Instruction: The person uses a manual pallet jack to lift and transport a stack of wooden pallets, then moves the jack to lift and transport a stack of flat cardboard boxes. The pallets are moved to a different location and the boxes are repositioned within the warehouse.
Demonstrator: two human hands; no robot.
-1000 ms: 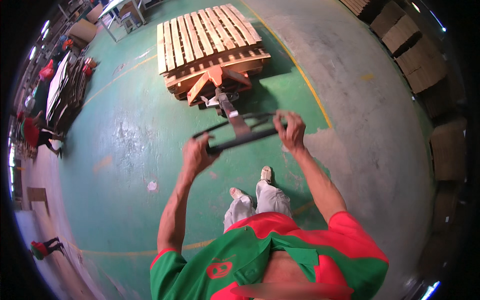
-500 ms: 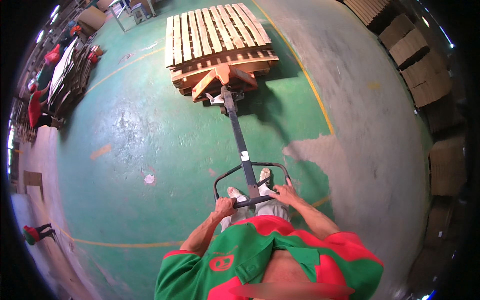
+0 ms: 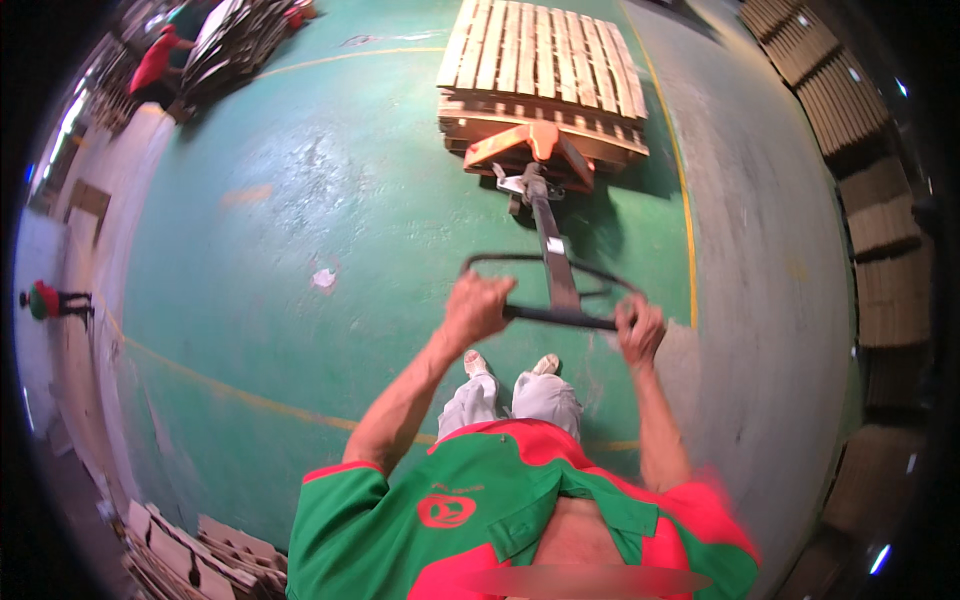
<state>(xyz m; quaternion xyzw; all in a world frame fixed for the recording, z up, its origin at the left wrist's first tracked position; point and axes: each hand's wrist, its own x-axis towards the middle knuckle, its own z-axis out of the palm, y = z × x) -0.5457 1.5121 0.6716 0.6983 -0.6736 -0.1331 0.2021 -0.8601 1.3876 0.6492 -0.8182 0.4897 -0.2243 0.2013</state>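
Note:
In front of me stands an orange pallet jack point(image 3: 542, 140) with a long dark tow bar point(image 3: 549, 225). Wooden pallets point(image 3: 545, 60) lie stacked on it, the top one showing pale slats. The bar ends in a dark loop handle point(image 3: 575, 318), held at arm's length before my body. My left hand point(image 3: 477, 306) is closed round the left end of its crossbar. At the right end, my right hand point(image 3: 640, 327) grips the same handle with fingers wrapped. Both my feet are on the floor behind the handle.
Tall stacks of brown cardboard point(image 3: 888, 210) line the right side. A yellow floor line point(image 3: 690, 240) runs beside the pallets. At far left, one person in red point(image 3: 155, 65) is by flat sheets point(image 3: 235, 50); another person point(image 3: 45, 299) stands lower. Cardboard point(image 3: 200, 555) lies at lower left.
My hands and the handle have moved forward, away from my body. The jack and pallets appear farther right, and the surroundings have turned in view. Both hands keep hold of the handle.

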